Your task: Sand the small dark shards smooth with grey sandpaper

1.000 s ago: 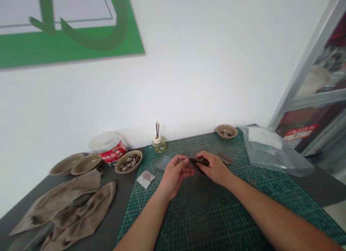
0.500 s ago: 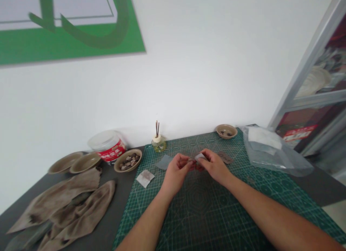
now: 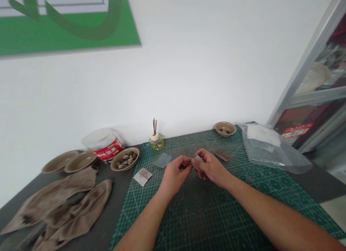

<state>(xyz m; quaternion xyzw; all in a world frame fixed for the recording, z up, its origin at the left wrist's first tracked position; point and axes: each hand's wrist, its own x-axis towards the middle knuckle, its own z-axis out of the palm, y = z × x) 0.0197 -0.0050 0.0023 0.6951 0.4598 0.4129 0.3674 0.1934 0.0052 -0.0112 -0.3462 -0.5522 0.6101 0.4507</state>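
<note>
Right hand point(image 3: 211, 168) pinches a small grey sheet point(image 3: 198, 164) above the green cutting mat point(image 3: 194, 211); left hand point(image 3: 175, 175) curled beside it, grip unclear. Sheet looks thin, light, flexible; best held by its flat faces.

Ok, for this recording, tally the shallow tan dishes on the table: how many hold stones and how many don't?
Dishes with stones: 2 (the near dish, the far dish)
Dishes with no stones showing: 2 (the left dish, the middle dish)
Total: 4
</note>
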